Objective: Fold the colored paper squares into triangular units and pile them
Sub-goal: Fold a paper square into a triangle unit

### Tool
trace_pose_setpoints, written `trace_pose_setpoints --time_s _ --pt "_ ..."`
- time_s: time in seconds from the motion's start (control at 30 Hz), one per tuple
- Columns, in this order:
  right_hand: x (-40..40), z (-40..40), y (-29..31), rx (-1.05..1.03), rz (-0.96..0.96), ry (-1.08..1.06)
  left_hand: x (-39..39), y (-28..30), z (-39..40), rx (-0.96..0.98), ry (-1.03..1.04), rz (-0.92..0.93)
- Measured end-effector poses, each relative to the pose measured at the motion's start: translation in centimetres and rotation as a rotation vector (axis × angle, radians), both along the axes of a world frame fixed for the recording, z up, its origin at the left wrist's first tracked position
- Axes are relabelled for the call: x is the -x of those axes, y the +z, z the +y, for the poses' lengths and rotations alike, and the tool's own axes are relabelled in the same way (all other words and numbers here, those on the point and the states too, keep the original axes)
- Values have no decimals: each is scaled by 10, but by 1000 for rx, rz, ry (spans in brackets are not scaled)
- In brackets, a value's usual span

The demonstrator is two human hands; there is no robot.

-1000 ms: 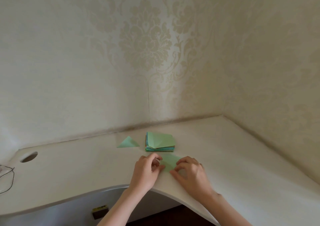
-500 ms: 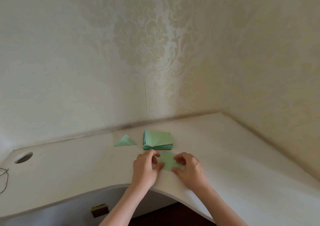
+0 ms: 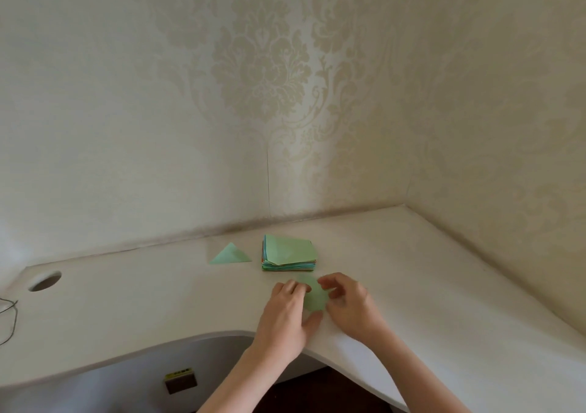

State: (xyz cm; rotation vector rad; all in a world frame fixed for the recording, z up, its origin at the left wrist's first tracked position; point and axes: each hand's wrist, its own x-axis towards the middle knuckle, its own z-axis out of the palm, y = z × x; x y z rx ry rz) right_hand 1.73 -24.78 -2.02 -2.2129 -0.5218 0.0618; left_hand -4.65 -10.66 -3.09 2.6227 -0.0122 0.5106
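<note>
On the pale surface (image 3: 126, 311), close to its curved near edge, the two hands work a single light green paper sheet (image 3: 314, 297) that lies between them. The left hand (image 3: 285, 314) has its fingers curled over the sheet's left side and its thumb reaching in under the sheet's near edge, so it grips the paper. The right hand (image 3: 348, 304) has its fingers bent down at the sheet's right side and seems to pinch that edge, though motion blur hides the exact contact of the fingertips. The sheet's present shape is hard to read, since both hands cover much of it. Just beyond the hands, toward the surface's far edge along the wall, sits a stack of colored paper squares (image 3: 289, 254) with a green sheet on top, whose near-left corner looks slightly lifted. To the left of the stack, apart from it, lies one folded green triangle (image 3: 231, 254), flat on the surface. Near the surface's far left corner is a round cable hole (image 3: 45, 281), and a thin dark cable (image 3: 9, 320) loops at the left edge. Below the near edge, under the surface, a small dark block with a yellow label (image 3: 180, 380) shows.
</note>
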Motion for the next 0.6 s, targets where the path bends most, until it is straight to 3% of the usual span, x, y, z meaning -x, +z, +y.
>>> trace_pose_setpoints --time_s 0.17,0.4,0.6 --pt "-4 -19 8 84 -134 100 -1 1 12 32 7 -34" --pt "-2 0 1 247 -310 245 8 8 45 54 -193 -4" --pt "-2 18 -4 192 -386 221 20 8 69 19 -140 -61"
